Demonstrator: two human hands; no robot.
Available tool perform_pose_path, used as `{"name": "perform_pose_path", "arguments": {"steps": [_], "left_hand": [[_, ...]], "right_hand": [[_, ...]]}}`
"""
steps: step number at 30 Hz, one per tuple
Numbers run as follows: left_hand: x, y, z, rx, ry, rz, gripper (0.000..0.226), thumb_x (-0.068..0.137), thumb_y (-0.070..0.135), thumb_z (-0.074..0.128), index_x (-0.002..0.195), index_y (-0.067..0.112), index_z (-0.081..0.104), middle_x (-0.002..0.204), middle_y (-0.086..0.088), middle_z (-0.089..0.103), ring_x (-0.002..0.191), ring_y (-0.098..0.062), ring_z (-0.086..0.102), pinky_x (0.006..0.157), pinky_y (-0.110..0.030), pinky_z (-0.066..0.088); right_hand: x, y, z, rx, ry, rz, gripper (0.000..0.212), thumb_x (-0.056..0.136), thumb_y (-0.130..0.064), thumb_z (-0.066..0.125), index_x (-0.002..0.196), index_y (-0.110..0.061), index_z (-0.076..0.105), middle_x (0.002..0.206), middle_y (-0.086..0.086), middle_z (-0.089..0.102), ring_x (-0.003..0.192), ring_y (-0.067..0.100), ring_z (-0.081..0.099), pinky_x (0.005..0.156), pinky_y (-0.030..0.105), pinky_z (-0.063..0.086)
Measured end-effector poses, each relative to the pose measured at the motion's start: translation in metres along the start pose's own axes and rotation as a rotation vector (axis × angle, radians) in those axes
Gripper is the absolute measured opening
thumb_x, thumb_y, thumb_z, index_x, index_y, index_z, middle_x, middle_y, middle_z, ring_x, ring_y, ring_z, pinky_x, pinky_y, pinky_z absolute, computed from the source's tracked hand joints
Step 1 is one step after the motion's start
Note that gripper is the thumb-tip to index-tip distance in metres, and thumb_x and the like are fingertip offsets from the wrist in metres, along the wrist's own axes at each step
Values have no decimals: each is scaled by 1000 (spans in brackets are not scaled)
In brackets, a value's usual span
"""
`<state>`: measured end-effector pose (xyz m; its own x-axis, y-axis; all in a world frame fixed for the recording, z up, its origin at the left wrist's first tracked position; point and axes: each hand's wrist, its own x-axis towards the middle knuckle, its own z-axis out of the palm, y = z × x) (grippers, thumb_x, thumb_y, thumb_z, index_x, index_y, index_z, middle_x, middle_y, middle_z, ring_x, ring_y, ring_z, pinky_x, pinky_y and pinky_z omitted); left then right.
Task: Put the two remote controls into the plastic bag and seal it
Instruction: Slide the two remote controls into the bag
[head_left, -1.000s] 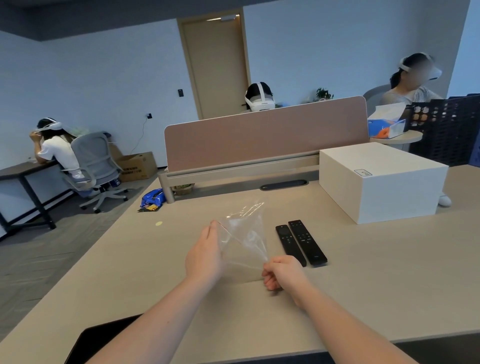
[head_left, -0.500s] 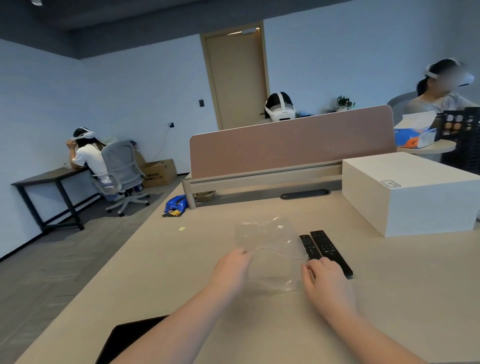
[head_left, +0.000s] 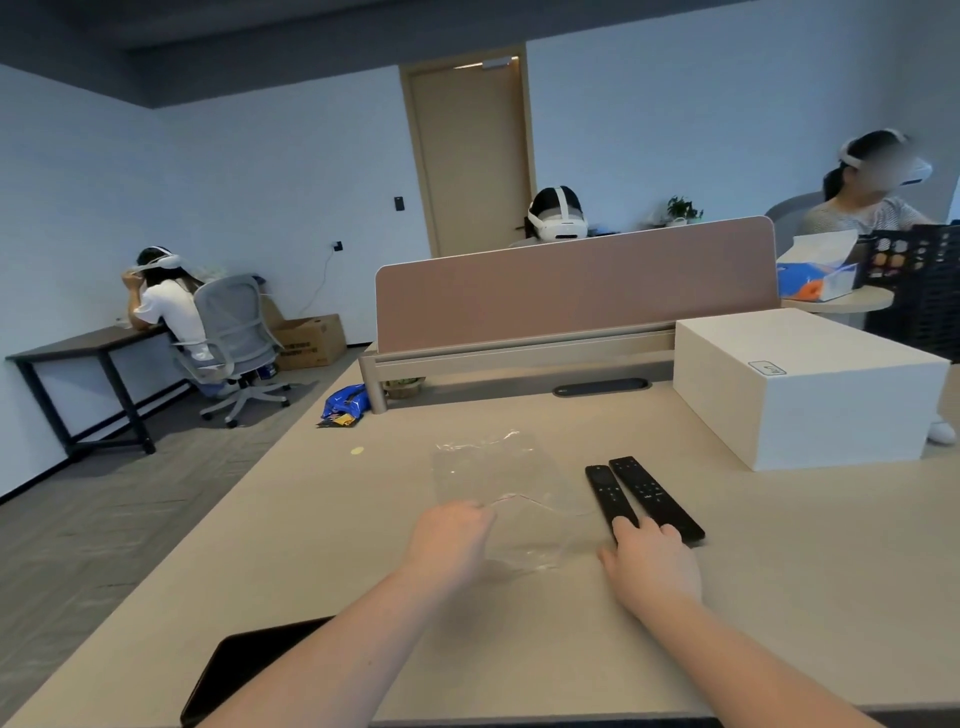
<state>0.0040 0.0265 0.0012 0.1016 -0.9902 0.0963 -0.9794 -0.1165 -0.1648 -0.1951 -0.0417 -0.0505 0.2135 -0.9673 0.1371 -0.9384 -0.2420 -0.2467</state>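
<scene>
A clear plastic bag (head_left: 498, 478) lies flat on the beige table (head_left: 779, 571), its near edge slightly raised. My left hand (head_left: 449, 540) pinches that near left edge. Two black remote controls lie side by side just right of the bag: the left remote (head_left: 609, 491) and the right remote (head_left: 649, 491). My right hand (head_left: 649, 569) rests palm down at their near ends, fingertips touching both, with nothing gripped.
A large white box (head_left: 810, 395) stands at the right rear of the table. A pink desk divider (head_left: 571, 291) runs along the far edge. A dark tablet (head_left: 244, 670) lies at the near left edge. Three people with headsets sit at other desks.
The bag, held up between both hands a second ago, now lies on the table. My right hand has let go of it and moved right onto the remotes' near ends.
</scene>
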Motion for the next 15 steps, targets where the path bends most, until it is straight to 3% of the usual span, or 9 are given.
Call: {"name": "perform_pose_path", "arguments": {"steps": [2,6,10,15], "left_hand": [[-1,0,4,-25,-21,0,37,83,1,44,117,13,54,116,-10,60,109,-31,57,83,-40,49],[-5,2,8,-55,-37,7,39,83,1,44,118,16,54,115,-10,60,109,-32,57,83,-40,50],[-4,0,10,-50,2,20,40,83,0,44,117,18,54,114,-7,62,111,-30,54,83,-40,50],[4,-7,10,-142,-31,-41,41,85,4,44,121,20,52,119,-6,63,113,-30,56,86,-39,50]], "right_hand": [[3,-1,0,25,-2,24,20,94,-36,42,96,-17,47,108,6,62,106,26,48,74,33,44],[11,0,-1,105,-4,93,7,91,-15,41,84,-18,38,96,8,66,95,27,46,63,32,40],[11,0,-6,305,46,172,23,89,-12,41,108,-11,55,101,12,69,100,31,52,70,34,45],[4,-8,-37,643,213,143,33,91,-15,50,123,-8,57,115,13,67,105,31,61,91,37,50]]}}
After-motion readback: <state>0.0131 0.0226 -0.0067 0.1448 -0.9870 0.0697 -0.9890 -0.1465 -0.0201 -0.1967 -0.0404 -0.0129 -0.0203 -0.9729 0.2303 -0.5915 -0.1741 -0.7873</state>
